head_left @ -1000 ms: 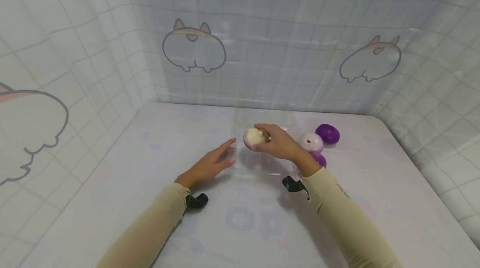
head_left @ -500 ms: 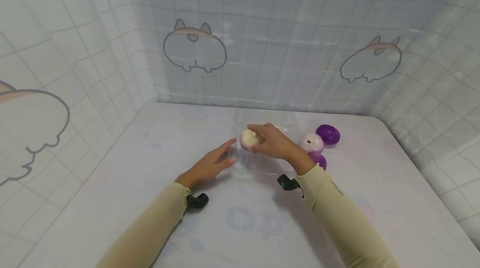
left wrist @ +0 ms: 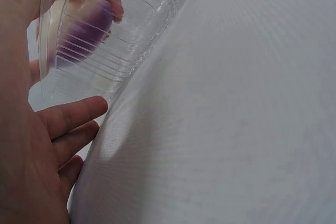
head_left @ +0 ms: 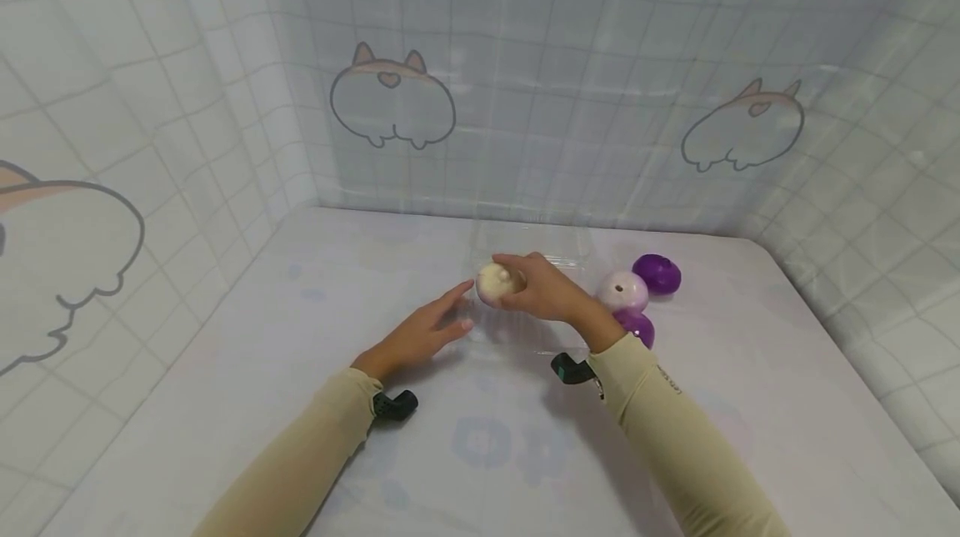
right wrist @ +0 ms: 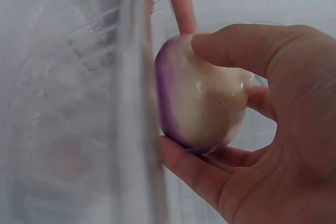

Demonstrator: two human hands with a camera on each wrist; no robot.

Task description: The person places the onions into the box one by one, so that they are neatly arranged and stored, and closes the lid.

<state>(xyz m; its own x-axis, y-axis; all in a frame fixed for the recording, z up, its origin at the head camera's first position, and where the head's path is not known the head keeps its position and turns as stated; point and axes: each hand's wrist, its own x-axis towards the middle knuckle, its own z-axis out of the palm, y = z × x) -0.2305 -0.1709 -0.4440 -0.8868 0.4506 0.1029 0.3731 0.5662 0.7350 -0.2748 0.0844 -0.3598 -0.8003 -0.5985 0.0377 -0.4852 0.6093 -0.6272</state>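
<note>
My right hand [head_left: 543,288] grips a white-and-purple turnip [head_left: 495,283] between thumb and fingers, its pale knobbed end facing up. It is over the left part of a clear plastic box [head_left: 525,351], whose lid [head_left: 532,241] lies open behind. In the right wrist view the turnip [right wrist: 202,95] is close to the box wall [right wrist: 131,98]; whether it touches cannot be told. My left hand [head_left: 412,339] holds nothing, fingers spread beside the box's left side. The left wrist view shows this hand [left wrist: 42,129] at the ribbed wall [left wrist: 94,59], with contact unclear.
Right of the box sit a pale pink round vegetable [head_left: 621,293] with a brown spot, a dark purple one [head_left: 657,274], and another purple one [head_left: 636,327] partly behind my right wrist. A white cloth [head_left: 480,479] covers the table. Grid-patterned curtains [head_left: 570,103] stand behind and at both sides.
My right hand has carried the turnip a short way left, toward my left hand. The left hand stays nearly in place. The other vegetables and the box have not visibly moved.
</note>
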